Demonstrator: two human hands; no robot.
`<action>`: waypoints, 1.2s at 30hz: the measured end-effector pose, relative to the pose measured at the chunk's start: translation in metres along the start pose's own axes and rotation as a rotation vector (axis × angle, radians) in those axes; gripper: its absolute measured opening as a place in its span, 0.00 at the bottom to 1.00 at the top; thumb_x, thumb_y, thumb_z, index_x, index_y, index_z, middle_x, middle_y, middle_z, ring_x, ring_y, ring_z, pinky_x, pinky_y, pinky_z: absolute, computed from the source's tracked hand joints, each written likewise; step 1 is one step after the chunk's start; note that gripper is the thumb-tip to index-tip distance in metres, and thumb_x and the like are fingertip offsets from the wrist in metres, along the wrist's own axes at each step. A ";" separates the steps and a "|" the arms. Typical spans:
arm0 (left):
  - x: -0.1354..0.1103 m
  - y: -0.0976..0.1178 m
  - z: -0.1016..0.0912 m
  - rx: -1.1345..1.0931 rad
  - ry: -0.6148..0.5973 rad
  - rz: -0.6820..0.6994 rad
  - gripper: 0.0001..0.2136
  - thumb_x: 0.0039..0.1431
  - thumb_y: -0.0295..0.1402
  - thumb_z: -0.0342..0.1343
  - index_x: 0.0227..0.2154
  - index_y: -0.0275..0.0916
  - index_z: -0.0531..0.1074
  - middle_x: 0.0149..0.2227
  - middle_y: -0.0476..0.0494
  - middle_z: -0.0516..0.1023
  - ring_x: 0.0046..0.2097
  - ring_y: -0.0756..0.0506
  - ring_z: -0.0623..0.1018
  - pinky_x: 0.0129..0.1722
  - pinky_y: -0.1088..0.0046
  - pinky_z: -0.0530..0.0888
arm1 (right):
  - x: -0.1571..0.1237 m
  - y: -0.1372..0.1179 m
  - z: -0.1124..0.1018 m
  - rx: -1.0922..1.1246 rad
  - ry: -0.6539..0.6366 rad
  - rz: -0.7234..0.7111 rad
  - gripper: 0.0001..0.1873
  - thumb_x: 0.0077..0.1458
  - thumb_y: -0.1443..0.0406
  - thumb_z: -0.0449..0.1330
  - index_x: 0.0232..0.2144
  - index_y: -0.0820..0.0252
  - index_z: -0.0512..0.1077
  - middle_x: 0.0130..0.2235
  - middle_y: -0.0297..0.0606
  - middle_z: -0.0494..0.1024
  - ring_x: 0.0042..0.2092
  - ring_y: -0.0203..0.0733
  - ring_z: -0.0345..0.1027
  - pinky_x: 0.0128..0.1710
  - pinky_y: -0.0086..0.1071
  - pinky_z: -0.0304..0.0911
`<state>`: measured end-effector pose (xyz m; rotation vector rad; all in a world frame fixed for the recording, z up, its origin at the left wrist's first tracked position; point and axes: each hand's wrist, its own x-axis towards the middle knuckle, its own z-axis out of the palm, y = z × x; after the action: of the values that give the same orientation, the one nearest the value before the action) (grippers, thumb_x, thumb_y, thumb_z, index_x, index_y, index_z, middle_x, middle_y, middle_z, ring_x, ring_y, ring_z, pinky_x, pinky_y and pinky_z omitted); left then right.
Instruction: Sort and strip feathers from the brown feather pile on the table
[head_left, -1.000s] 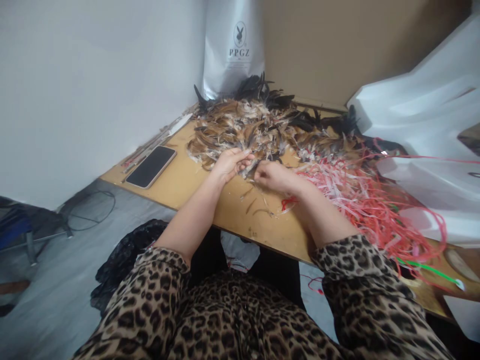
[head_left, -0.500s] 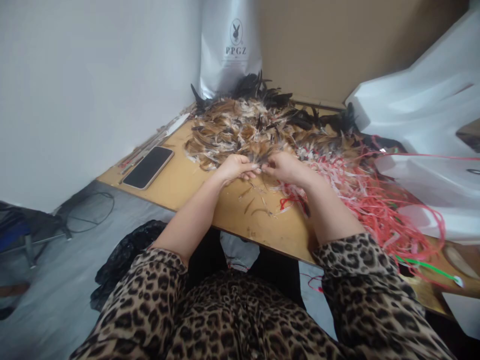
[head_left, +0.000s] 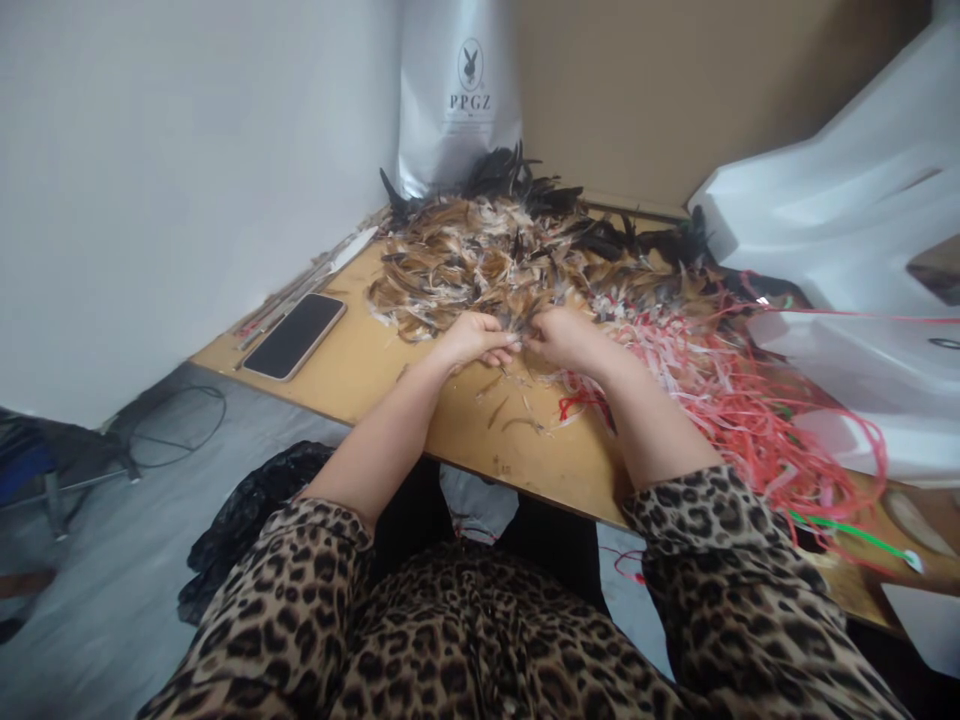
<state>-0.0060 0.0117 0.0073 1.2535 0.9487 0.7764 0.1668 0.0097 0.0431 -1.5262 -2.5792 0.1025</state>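
Observation:
A big heap of brown, white and black feathers covers the back of the wooden table. My left hand rests at the heap's near edge with its fingers curled round a small bunch of feathers. My right hand is right beside it, fingertips pinched on the same bunch where the two hands meet. A few loose feathers lie on the bare wood just in front of my hands.
A tangle of red and pink plastic strips spreads to the right. A black phone lies at the table's left, thin sticks behind it. A silver PPGZ bag stands at the back, white bags on the right.
My right hand moved up and left from the table to meet my left hand at the edge of the feather heap. My left hand stayed almost where it was.

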 end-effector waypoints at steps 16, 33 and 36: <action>0.011 0.004 -0.004 -0.361 0.337 0.143 0.08 0.47 0.29 0.61 0.23 0.30 0.69 0.26 0.43 0.77 0.25 0.56 0.75 0.28 0.82 0.71 | -0.001 -0.003 -0.002 0.833 0.343 0.227 0.13 0.42 0.57 0.61 0.21 0.62 0.71 0.19 0.32 0.68 0.22 0.32 0.57 0.25 0.29 0.53; 0.007 0.001 -0.002 -0.316 0.146 0.130 0.06 0.50 0.30 0.59 0.27 0.30 0.72 0.28 0.42 0.78 0.25 0.56 0.75 0.25 0.84 0.70 | 0.011 -0.015 0.025 1.258 0.399 0.285 0.14 0.38 0.57 0.64 0.23 0.62 0.69 0.20 0.29 0.69 0.23 0.30 0.57 0.25 0.28 0.54; 0.006 0.000 -0.002 -0.303 0.095 0.107 0.06 0.49 0.29 0.60 0.27 0.29 0.72 0.29 0.41 0.78 0.25 0.55 0.75 0.25 0.83 0.70 | 0.010 -0.011 0.022 1.149 0.409 0.215 0.12 0.39 0.59 0.63 0.24 0.62 0.70 0.23 0.31 0.71 0.26 0.32 0.60 0.29 0.29 0.57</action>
<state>-0.0052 0.0176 0.0066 1.0151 0.8092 1.0306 0.1488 0.0132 0.0242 -1.1352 -1.4929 0.9696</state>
